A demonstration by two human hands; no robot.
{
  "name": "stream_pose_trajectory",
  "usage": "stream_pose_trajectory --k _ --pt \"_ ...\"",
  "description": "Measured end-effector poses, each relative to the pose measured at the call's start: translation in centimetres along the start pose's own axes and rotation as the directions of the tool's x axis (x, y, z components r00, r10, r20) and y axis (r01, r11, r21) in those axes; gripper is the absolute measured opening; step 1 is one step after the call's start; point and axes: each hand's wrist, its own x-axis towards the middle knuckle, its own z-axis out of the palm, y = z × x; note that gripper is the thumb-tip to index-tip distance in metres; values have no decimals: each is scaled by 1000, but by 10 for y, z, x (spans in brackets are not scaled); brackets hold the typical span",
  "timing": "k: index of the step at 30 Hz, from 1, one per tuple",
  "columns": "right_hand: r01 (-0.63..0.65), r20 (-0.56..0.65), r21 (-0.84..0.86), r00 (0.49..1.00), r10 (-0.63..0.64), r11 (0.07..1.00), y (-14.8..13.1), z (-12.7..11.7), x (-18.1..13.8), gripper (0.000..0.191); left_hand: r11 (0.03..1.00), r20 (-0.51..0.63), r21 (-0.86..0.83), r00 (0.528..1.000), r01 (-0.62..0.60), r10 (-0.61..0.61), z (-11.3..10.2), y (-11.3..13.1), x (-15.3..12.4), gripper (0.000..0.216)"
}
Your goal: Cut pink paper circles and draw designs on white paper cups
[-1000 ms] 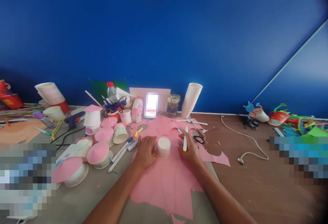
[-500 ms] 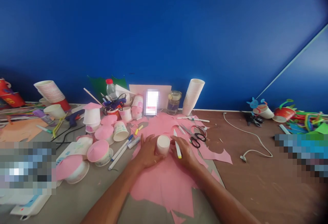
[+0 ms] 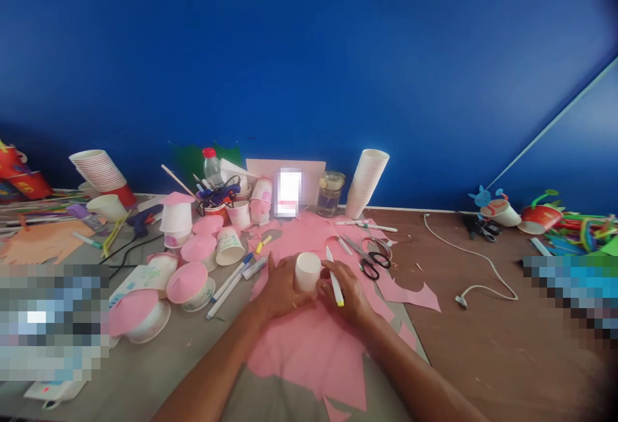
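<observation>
A blue wall [image 3: 309, 74] backs the cluttered table [image 3: 506, 345].

paper cup [image 3: 308, 271]: white, plain, upside down, standing on the pink paper.
marker [image 3: 334, 277]: white barrel, yellow near end, slanted, just right of the paper cup; possibly touching it.
pink paper [image 3: 309, 345]: flat, jagged cut edges.
</observation>
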Motion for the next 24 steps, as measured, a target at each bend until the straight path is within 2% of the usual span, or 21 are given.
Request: stream_pose_trajectory --k 3,7,11,13,19,24 --pt "-58 -81 -24 995 56 998 2 -2 0 33 998 -52 -60 998 33 -36 -1 -1 1 55" --pt "-201 -140 -43 971 193 979 5 -4 1 33 981 -79 -180 993 67 -82 -1 -6 2 51" --pt "-212 -172 30 962 214 977 4 -2 -2 33 879 8 -466 993 106 -115 1 -9 -1 57" --pt "-201 -177 66 962 210 977 2 -1 -4 32 829 68 -543 991 136 -118 2 -9 -2 61" --pt "-196 -165 124 963 215 973 -4 -1 -4 31 780 97 -603 986 166 -134 2 -6 -2 68" --pt "-216 -153 190 957 246 958 -5 1 -7 29 814 63 -559 987 160 -150 -4 -2 -1 50"
